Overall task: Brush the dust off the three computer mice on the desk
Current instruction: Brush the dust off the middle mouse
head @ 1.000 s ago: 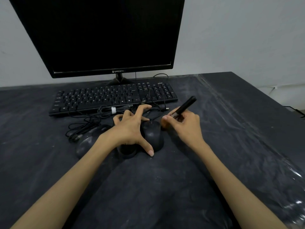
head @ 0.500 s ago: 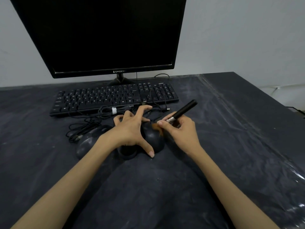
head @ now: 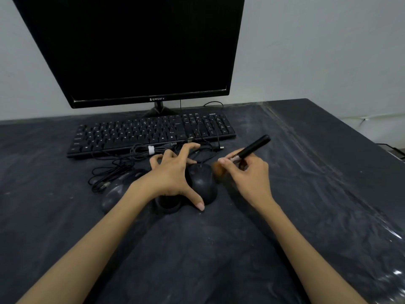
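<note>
Left hand is spread wide over the middle mouse, thumb down at the near edge of the right mouse. Right hand pinches a black-handled brush, its brown bristles just beside that mouse's right side. The third mouse sits off left by tangled cables, with keyboard and dark monitor behind.

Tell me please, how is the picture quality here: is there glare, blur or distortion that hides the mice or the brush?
Head view: dim, even light; the black mice merge with the dark desk; the leftmost mouse looks soft. White glare streaks the plastic cover at right. The brush bristles look blurred. Wide-angle bending tilts the monitor.
</note>
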Demonstrator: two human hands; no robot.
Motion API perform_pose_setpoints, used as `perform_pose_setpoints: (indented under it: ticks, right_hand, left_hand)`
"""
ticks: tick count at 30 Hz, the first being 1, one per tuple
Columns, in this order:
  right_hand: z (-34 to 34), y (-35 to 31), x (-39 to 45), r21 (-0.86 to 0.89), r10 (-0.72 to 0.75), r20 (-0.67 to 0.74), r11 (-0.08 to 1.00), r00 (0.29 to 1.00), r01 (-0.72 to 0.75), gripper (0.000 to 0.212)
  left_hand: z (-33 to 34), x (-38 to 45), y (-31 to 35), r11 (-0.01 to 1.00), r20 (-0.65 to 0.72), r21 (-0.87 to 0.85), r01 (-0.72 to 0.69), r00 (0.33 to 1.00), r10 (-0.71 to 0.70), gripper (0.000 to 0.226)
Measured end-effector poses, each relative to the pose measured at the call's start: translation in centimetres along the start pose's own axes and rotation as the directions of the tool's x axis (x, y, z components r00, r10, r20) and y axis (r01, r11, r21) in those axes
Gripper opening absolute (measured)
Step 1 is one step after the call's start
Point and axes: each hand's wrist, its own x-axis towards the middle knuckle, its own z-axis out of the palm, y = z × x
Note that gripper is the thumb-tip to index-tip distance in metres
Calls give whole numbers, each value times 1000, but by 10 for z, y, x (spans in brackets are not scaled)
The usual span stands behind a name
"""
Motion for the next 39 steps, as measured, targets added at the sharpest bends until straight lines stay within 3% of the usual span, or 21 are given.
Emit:
perform_pose_setpoints:
  ticks: [2, 4, 7, 11, 14, 18, 26, 29, 35, 39]
  right_hand:
    - [4, -4, -5, 118, -9, 71, 993, 997, 0, 7]
    - [8, -4, -7, 74, 6, 141, 997, 990, -17, 7]
    - [3, 1, -1, -123, -17, 43, 992, 999, 23, 10]
    - [-8, 2, -3, -1, -36, -51, 999, 998, 36, 8]
    - [-15, 1, -5, 116, 65, -57, 992, 996, -58, 7]
    - [-24, -1, -10, 272, 124, 50, 953, 991, -133, 8]
    - [-26, -5, -44, 77, -107, 259, 993, 960, 90, 8]
    - [-36, -8, -44, 81, -79, 354, 995, 932, 54, 6]
    - [-30, -16, -24, 93, -60, 52, 994, 997, 55, 5]
    - [-12, -22, -25, 38, -115, 127, 993, 985, 111, 9]
  left_hand:
    - [0, -1, 0, 1000, -8, 10, -4, 1000, 5, 134]
    - [-1, -1, 1, 1000, -15, 31, -7, 1000, 7, 134]
    - [-2, -3, 1, 996, -27, 83, -33, 999, 35, 133]
    - [-6, -8, -3, 993, 20, 86, -77, 997, 75, 130]
    - [-5, -12, -3, 995, -7, 34, -90, 996, 91, 127]
    - [8, -11, 7, 990, -83, 61, -129, 988, 134, 131]
    - [12, -10, 8, 992, -106, 41, -118, 987, 122, 134]
    - [11, -11, 8, 991, -89, 46, -122, 988, 126, 133]
    - [0, -15, 9, 993, 1, 23, -115, 993, 115, 132]
    - [-12, -16, 7, 994, 28, 31, -106, 994, 105, 132]
